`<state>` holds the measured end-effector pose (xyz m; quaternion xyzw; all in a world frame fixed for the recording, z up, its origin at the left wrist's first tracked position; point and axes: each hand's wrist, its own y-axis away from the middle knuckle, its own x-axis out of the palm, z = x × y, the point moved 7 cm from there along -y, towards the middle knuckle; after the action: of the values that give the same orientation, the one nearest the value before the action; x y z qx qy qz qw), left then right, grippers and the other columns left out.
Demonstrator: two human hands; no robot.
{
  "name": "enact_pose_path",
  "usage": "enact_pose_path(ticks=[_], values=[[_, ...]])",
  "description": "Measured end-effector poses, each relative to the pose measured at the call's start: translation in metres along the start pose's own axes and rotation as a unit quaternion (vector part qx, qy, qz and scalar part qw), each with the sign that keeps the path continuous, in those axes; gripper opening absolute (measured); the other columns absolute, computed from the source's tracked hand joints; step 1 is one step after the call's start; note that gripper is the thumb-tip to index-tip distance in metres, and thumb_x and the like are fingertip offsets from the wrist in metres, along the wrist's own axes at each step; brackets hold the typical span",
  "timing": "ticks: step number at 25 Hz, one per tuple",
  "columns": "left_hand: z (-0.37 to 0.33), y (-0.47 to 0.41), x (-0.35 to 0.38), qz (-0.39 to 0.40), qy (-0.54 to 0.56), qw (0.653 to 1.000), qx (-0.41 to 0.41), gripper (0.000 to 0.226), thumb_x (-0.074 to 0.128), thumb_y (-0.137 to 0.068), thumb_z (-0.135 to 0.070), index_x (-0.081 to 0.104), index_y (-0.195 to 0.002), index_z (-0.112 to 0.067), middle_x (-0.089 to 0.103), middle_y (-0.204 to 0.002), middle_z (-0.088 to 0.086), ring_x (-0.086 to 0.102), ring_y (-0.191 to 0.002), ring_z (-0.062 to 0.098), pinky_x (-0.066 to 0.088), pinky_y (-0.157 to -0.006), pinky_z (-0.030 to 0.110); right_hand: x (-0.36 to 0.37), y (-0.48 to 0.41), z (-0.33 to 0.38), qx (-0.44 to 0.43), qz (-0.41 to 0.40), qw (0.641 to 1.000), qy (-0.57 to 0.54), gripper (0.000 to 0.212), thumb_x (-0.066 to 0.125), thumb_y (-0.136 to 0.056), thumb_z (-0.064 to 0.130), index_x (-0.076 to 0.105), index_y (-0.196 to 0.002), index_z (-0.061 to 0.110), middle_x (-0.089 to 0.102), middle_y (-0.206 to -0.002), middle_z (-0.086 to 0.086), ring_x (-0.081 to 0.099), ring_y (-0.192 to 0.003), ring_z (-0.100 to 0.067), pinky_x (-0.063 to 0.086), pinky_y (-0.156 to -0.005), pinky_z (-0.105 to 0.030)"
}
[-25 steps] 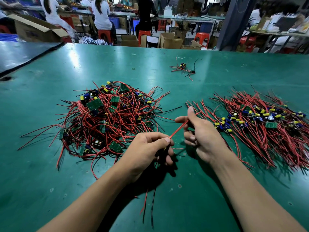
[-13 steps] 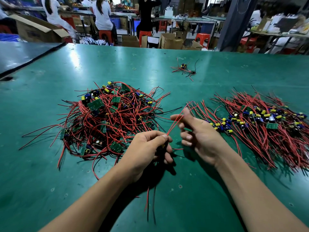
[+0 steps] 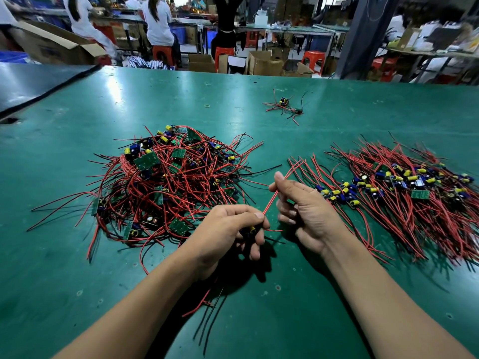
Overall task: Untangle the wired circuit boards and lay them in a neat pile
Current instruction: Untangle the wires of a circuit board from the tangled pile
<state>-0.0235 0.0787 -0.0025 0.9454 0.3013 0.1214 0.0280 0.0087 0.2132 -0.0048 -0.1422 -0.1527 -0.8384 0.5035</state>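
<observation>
Looking down from my head, my left hand is curled shut around one small board, a dark lump with a yellow cap peeking between my fingers. Its thin, glossy red wires run up to my right hand, where thumb and forefinger pinch them; more red and black leads dangle below my left wrist. On the left of the smooth green table sits the tangled heap: green rectangular boards, blue and yellow cylinders, looping wire. On the right lies the combed pile, wires fanned roughly parallel. A stray board rests farther back.
</observation>
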Motion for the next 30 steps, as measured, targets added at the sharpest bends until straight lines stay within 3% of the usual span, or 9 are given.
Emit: enact_pose_path(ticks=[7,13,15,18,22,24,27,30], values=[[0.0,-0.001,0.002,0.005,-0.003,1.0,0.004,0.024,0.055,-0.094,-0.01,0.068,-0.074,-0.01,0.059,-0.061,0.011,0.052,-0.043,0.02,0.04,-0.046,0.021,-0.003,-0.002,0.001,0.052,-0.043,0.987,-0.143,0.031,0.071,-0.073,0.039,0.06,-0.062,0.012,0.035,-0.055,0.006,0.026,-0.033,-0.001,0.02,-0.032,-0.014],[0.001,0.0,0.004,0.002,-0.015,1.0,0.004,0.021,0.054,-0.094,-0.009,0.066,-0.077,-0.006,0.06,-0.061,0.011,0.053,-0.043,0.019,0.039,-0.045,0.019,-0.007,-0.002,0.001,0.09,-0.067,0.975,-0.194,0.037,0.073,-0.074,0.033,0.046,-0.053,0.018,0.031,-0.049,0.007,0.023,-0.032,-0.004,0.019,-0.031,-0.016],[0.0,0.001,0.003,-0.009,-0.014,1.0,0.005,0.02,0.054,-0.095,-0.008,0.066,-0.079,-0.005,0.06,-0.061,0.011,0.053,-0.044,0.019,0.041,-0.046,0.02,-0.008,-0.002,0.001,0.093,-0.07,0.976,-0.184,0.037,0.073,-0.075,0.031,0.044,-0.056,0.018,0.031,-0.049,0.007,0.023,-0.033,-0.004,0.02,-0.031,-0.016],[0.0,0.0,-0.001,-0.045,0.01,0.999,0.011,0.018,0.053,-0.096,-0.008,0.063,-0.085,-0.001,0.061,-0.062,0.012,0.056,-0.046,0.021,0.046,-0.048,0.024,-0.009,-0.004,0.004,0.056,-0.065,0.987,-0.134,0.035,0.074,-0.072,0.043,0.054,-0.066,0.015,0.034,-0.054,0.007,0.026,-0.036,-0.002,0.021,-0.032,-0.015],[0.001,0.0,-0.003,-0.066,0.031,0.997,0.011,0.017,0.05,-0.098,-0.007,0.062,-0.088,0.0,0.062,-0.062,0.011,0.058,-0.046,0.02,0.048,-0.047,0.023,0.007,0.0,-0.003,0.005,0.027,1.0,0.005,0.031,0.075,-0.075,0.037,0.068,-0.09,0.01,0.044,-0.056,0.007,0.03,-0.041,-0.004,0.025,-0.037,-0.016],[0.001,0.0,-0.003,-0.066,0.029,0.997,0.008,0.017,0.05,-0.098,-0.007,0.061,-0.086,0.0,0.061,-0.061,0.011,0.056,-0.045,0.02,0.047,-0.047,0.023,0.014,0.002,-0.011,0.01,0.062,0.996,0.057,0.027,0.076,-0.078,0.037,0.075,-0.091,0.013,0.038,-0.05,0.006,0.028,-0.041,-0.007,0.025,-0.039,-0.018],[0.0,0.001,-0.004,-0.057,0.021,0.998,0.006,0.019,0.052,-0.096,-0.008,0.063,-0.083,-0.002,0.06,-0.061,0.011,0.054,-0.044,0.021,0.045,-0.049,0.025,0.01,-0.001,-0.008,-0.002,0.043,0.997,0.071,0.029,0.074,-0.08,0.041,0.078,-0.083,0.012,0.032,-0.053,0.004,0.026,-0.041,-0.007,0.025,-0.038,-0.017],[-0.001,0.002,-0.003,-0.043,0.002,0.999,0.005,0.02,0.054,-0.095,-0.01,0.065,-0.08,-0.004,0.06,-0.061,0.011,0.053,-0.045,0.021,0.044,-0.05,0.027,-0.005,-0.004,0.005,-0.025,-0.028,0.999,0.033,0.028,0.071,-0.081,0.037,0.076,-0.075,0.011,0.034,-0.059,0.003,0.029,-0.039,-0.004,0.025,-0.036,-0.015]])
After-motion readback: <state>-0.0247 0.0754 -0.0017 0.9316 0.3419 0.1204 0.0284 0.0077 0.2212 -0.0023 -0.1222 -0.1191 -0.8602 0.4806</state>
